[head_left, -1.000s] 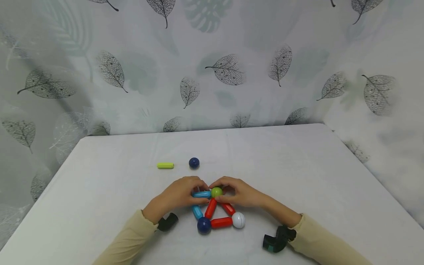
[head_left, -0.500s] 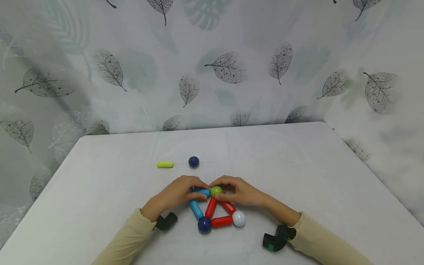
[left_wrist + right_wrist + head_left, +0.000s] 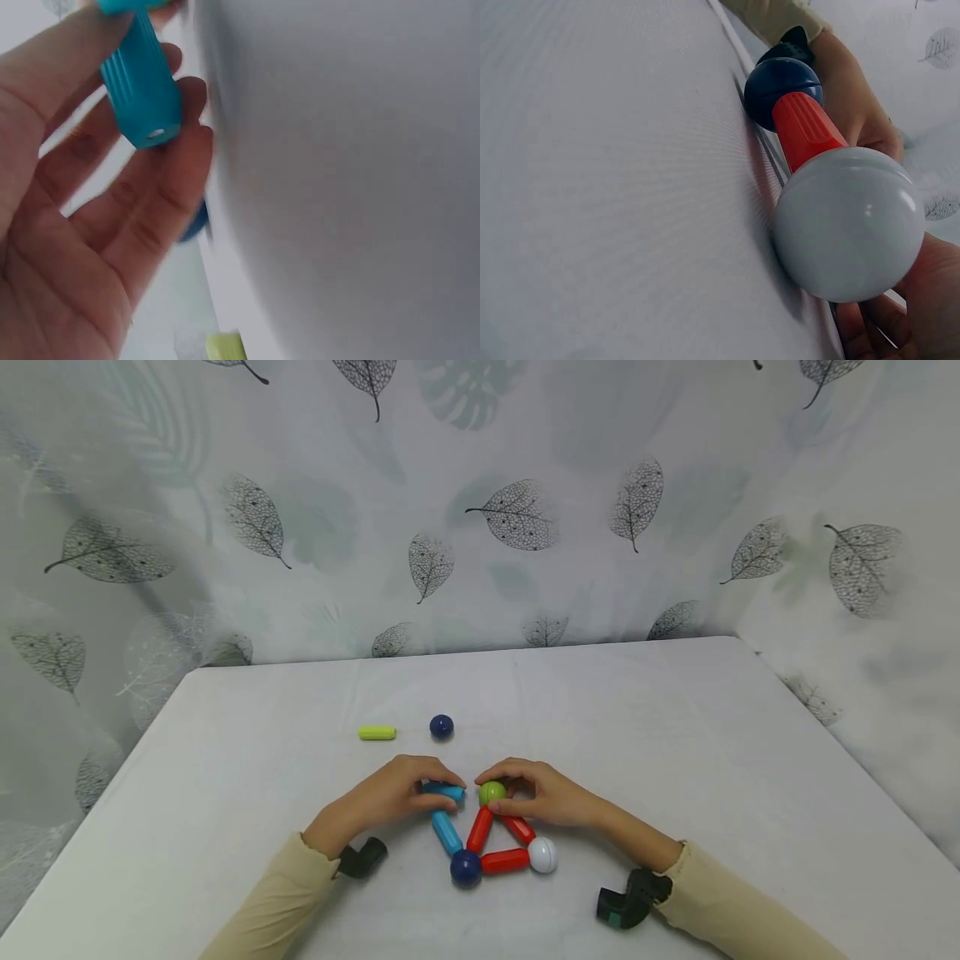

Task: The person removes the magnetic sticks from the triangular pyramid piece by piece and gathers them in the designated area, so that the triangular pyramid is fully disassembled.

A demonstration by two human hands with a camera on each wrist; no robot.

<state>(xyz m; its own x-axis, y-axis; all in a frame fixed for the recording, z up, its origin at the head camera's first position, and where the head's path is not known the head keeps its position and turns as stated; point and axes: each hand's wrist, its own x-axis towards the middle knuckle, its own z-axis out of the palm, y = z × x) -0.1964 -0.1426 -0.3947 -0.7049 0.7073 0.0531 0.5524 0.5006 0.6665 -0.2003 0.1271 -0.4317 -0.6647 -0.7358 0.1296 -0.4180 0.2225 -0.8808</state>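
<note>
My left hand (image 3: 386,797) pinches a light blue rod (image 3: 447,792) between thumb and fingers; its bare end faces the camera in the left wrist view. A gap separates this rod from the green ball (image 3: 492,792), which my right hand (image 3: 555,795) holds between thumb and fingers. Two red rods (image 3: 480,831) run down from the green ball, one to a dark blue ball (image 3: 466,868), the other to a white ball (image 3: 847,225). A third red rod (image 3: 505,861) joins those two balls, forming a triangle. Another light blue rod (image 3: 447,832) leans up-left from the dark blue ball.
Beyond the hands, a loose yellow-green rod (image 3: 377,732) and a second dark blue ball (image 3: 442,727) lie on the white table (image 3: 637,718). A leaf-patterned cloth (image 3: 337,527) hangs behind the table. Black wrist mounts (image 3: 633,899) sit at both sleeves.
My left hand has moved left with the light blue rod, which has come away from the green ball. My right hand keeps its hold on the green ball.
</note>
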